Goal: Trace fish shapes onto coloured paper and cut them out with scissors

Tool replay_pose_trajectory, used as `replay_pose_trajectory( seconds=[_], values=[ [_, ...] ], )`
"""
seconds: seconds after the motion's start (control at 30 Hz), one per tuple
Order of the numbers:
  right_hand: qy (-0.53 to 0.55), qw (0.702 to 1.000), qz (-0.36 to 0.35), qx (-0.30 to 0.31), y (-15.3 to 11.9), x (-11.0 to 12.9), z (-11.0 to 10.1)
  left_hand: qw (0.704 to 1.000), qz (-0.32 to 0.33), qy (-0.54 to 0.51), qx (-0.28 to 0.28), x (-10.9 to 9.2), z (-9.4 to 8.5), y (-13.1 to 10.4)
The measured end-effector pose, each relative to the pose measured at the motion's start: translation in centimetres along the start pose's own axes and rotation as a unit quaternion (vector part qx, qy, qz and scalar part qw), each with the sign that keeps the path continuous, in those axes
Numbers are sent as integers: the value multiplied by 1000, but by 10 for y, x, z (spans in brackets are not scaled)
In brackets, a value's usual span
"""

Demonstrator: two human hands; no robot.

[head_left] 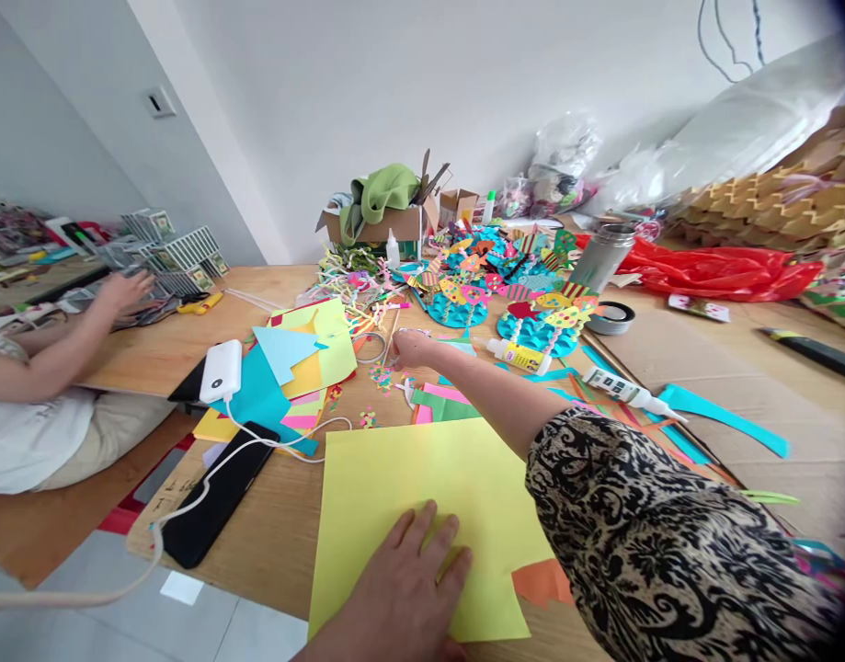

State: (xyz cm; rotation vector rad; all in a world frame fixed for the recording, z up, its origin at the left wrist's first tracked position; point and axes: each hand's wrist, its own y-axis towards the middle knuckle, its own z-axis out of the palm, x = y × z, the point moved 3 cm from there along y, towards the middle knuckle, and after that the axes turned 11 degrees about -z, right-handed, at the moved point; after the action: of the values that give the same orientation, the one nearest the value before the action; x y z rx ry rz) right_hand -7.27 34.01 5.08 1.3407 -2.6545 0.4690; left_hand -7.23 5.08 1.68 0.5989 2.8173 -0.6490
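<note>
My left hand [418, 575] lies flat with fingers spread on a sheet of yellow paper [367, 496] near the table's front edge. Beyond it, my right hand [411, 348] reaches over the paper scraps with its fingers curled downward; what they hold, if anything, is hidden. A thin stick [393, 324] shows right beside those fingers. Close by are a pale ring [372, 348], small confetti-like paper bits [368, 418] and green and pink paper strips [442, 403]. An orange paper piece [542, 582] sticks out from the yellow sheet's right edge.
Left are a power bank [222, 370], its white cable [208, 487] and a black phone [222, 496]. Paper fish crafts [539, 322], glue bottles [615, 384], a metal flask [603, 257] and a utility knife [818, 354] lie right. Another person's hand [127, 292] works far left.
</note>
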Motion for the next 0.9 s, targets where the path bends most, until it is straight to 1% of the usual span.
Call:
replay_pose_trajectory(
  seconds=[0.13,0.27,0.37,0.43,0.47,0.5,0.57,0.6,0.63,0.67,0.7,0.77,0.83,0.9],
  values=[
    [33,999,9,-11,-12,-4,-5,1000,-10,4,-7,-1,-8,-3],
    [89,995,12,-44,-33,-16,-12,999,-22,18,-17,2,-15,-6],
    [144,986,25,-75,-63,-26,-17,997,-51,45,-35,6,-21,-12],
    [185,978,29,-88,-91,-29,-16,995,-66,54,-49,8,-26,-17],
    [209,973,31,-95,-106,-28,-14,996,-61,48,-50,7,-29,-20],
    [239,964,33,-107,-123,-27,-11,996,-54,41,-58,6,-32,-22],
    [353,918,51,-175,-159,-23,-1,996,-37,32,-73,3,-40,-22],
    [392,895,65,-205,-176,-20,5,995,-31,32,-87,0,-45,-20],
    [417,878,81,-220,-193,-16,13,994,-18,35,-100,-3,-49,-17],
    [430,868,102,-227,-208,-12,22,993,-6,38,-110,-6,-54,-12],
    [438,861,120,-229,-222,-7,32,992,0,44,-116,-8,-59,-6],
    [458,853,129,-214,-243,4,50,990,15,56,-129,-13,-67,8],
    [465,848,133,-216,-256,13,65,987,32,62,-146,-17,-72,22],
    [460,849,139,-219,-262,21,77,985,41,63,-156,-19,-73,34]
  ],
)
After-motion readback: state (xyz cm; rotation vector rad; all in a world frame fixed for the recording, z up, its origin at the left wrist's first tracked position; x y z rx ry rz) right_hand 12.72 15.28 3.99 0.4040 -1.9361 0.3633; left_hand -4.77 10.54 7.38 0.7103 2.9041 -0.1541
